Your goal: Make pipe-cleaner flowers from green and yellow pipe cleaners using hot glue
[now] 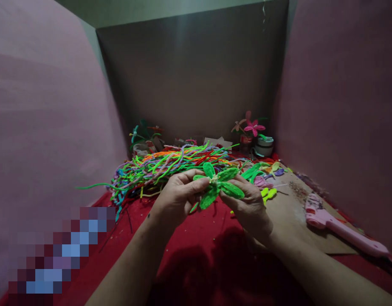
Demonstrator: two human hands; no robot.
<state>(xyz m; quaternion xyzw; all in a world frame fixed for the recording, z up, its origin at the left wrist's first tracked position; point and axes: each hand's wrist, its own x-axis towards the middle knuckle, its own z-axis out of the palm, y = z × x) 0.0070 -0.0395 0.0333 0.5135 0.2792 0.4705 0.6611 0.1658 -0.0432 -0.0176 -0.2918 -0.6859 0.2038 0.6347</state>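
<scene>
Item: one bright-green, fuzzy, five-petalled flower with a pale tufted centre (215, 187), raised above the red cloth (189, 231), just off the left edge of the tan flat board (281, 216); your left hand (181, 191) has its grip closed on the flower's left side, your right hand (248, 199) on its right, best kept light and near the petal bases, so that the tuft is not crushed. Surrounds: a heap of long multicoloured fuzzy stems (170, 163) towards the cloth's far edge, a pink plastic gun-shaped tool (345, 231) across the board's right edge; for movement, you have bare cloth between your forearms.
</scene>
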